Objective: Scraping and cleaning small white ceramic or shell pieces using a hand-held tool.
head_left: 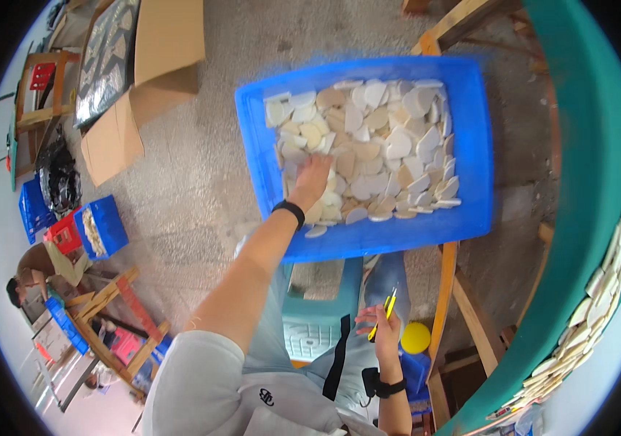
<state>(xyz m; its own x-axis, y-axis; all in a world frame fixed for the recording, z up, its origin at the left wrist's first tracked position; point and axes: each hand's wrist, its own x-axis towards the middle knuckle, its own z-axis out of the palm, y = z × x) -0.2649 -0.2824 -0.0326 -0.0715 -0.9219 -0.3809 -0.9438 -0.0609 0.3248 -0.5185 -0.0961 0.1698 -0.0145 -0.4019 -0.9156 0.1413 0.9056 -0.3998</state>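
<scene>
A blue plastic crate holds several flat, leaf-shaped stone pieces in white, cream and tan. My left hand reaches into the crate's near-left part, palm down and fingers buried among the pieces; whether it grips one I cannot tell. A black band circles that wrist. My right hand stays low by my lap, closed around a thin yellow tool that points upward. A black watch sits on that wrist.
A green curved table edge runs down the right, with more stone pieces laid along it. Wooden frames support the crate. Cardboard boxes lie on the concrete floor at upper left. Another person sits at far left near small blue crates.
</scene>
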